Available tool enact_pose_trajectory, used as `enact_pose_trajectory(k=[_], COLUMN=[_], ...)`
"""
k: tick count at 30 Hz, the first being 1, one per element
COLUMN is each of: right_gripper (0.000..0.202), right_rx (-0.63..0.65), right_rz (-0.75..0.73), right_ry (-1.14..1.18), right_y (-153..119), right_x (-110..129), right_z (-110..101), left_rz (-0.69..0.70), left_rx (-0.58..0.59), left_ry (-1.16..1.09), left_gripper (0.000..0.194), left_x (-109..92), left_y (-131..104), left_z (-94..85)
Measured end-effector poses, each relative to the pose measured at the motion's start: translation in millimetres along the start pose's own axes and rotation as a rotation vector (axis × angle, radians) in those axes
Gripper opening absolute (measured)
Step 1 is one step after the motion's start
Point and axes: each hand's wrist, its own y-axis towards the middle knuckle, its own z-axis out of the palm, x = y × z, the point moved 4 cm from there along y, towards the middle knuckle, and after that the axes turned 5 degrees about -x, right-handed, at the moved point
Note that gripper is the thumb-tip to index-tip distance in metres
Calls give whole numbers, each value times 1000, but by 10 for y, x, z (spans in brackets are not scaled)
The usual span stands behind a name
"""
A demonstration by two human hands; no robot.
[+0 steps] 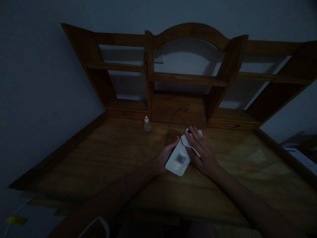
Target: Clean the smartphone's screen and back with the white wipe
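Observation:
My left hand (165,156) grips the left edge of a white, flat phone (176,167) with rounded corners and a barcode label on its upward face. The phone is tilted above the wooden desk, its far end partly covered. Over that far end, my right hand (201,150) presses a thin white cloth (184,141), fingers stretched forward and close together. Whether the cloth is fabric or tissue I cannot tell in the dim light. Beyond my left hand, a small dropper bottle (147,126) with a white cap stands upright, touched by neither hand.
A wooden shelf unit (188,78) rises along the back of the desk (119,155), with a wall socket (158,55) behind it. Raised wooden edges bound the desk at both sides. A white cable (96,222) loops near the front left, and a yellow-tagged cord (17,219) hangs at far left.

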Motion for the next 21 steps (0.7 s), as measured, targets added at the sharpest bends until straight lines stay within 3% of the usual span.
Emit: enact_pose_trajectory(k=[4, 13, 21], right_gripper=[70, 64, 65], right_rx=[-32, -287, -122], right_rz=[-17, -8, -30], right_ry=[44, 25, 61], right_y=[-28, -91, -43], right_x=[-20, -100, -70], right_z=[-17, -188, -108], left_rz=[-25, -66, -119], left_rx=[-1, 85, 4], left_ry=[-1, 98, 90], left_gripper=[54, 66, 58], left_x=[-9, -3, 73], left_y=[0, -25, 13], left_z=[-15, 54, -24])
